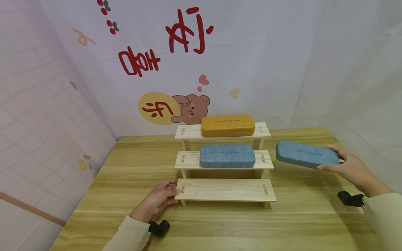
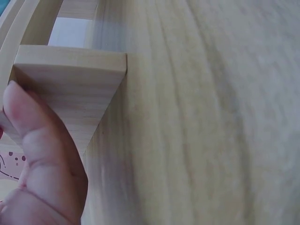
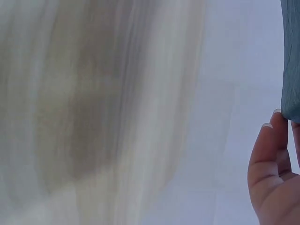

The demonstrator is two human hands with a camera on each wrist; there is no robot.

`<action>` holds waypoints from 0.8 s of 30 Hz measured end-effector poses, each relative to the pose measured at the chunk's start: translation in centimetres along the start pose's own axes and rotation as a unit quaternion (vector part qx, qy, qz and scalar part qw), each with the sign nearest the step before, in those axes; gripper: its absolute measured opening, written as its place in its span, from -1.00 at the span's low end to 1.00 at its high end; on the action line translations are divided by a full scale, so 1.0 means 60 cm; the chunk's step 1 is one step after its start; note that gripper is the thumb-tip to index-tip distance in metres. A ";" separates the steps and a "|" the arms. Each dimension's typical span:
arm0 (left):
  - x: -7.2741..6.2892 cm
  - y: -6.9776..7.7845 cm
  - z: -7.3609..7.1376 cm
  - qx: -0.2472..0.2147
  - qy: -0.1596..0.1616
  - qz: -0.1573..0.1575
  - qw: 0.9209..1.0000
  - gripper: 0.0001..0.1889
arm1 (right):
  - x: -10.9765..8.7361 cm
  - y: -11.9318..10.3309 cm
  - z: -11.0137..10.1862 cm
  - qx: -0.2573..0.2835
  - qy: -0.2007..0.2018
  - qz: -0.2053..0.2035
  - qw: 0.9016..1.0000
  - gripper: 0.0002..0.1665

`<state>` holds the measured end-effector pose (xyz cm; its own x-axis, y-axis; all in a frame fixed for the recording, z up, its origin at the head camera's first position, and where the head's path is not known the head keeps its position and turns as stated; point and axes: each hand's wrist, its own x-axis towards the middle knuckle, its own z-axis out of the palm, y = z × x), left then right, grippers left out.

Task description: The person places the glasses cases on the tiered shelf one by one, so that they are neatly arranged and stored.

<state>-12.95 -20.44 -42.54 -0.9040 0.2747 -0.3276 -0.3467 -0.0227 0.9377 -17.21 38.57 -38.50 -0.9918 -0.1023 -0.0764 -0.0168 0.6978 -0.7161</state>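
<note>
A three-tier wooden stand sits on the table. At its left end, my left hand grips the lowest step, the thumb at the edge in the left wrist view. Out to the right of the stand, my right hand holds a blue glasses case by its right end, raised above the table and slightly tilted. Only a corner of that case shows in the right wrist view, beside the fingertips. Another blue glasses case lies on the middle step, and a mustard-yellow glasses case on the top one.
The wood-grain table runs back to a white cloth backdrop printed with a bear, hearts and red characters. A pale gridded cloth hangs at the left. Black straps with camera mounts sit at both wrists.
</note>
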 end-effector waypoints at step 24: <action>0.001 0.001 -0.001 0.009 0.001 -0.002 1.000 -0.41 | -0.053 -0.034 0.012 0.047 0.073 -0.067 0.994 -0.01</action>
<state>-13.02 -20.50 -42.53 -0.9027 0.2731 -0.3325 -0.3469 -0.0049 0.9379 -13.92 36.97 -37.32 -0.9894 -0.0800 0.1208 -0.1444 0.6144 -0.7757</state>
